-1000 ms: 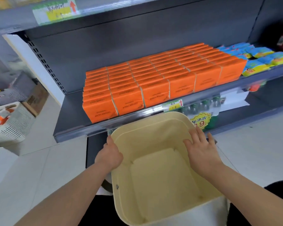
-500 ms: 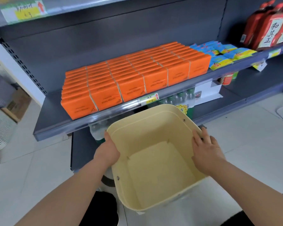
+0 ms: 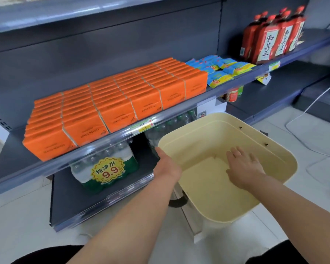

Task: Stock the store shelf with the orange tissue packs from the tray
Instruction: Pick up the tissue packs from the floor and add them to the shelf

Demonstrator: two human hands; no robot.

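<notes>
Several rows of orange tissue packs (image 3: 120,103) fill the dark grey shelf (image 3: 17,159) from its left part to the middle. Below and in front of the shelf is the cream tray (image 3: 274,155), a deep square tub with nothing inside. My left hand (image 3: 167,165) grips the tray's left rim, fingers curled over the edge. My right hand (image 3: 244,164) hovers inside the tray with fingers spread flat, holding nothing.
Blue and yellow packets (image 3: 221,68) lie right of the tissues, and red bottles (image 3: 272,39) stand further right. A bundle of water bottles with a 9.9 price tag (image 3: 107,168) sits on the lower shelf. A white cable (image 3: 312,103) runs over the floor at right.
The view swung right and the tray shifted right. My right hand left the tray's right rim and moved inside over the bottom. My left hand kept its hold on the left rim.
</notes>
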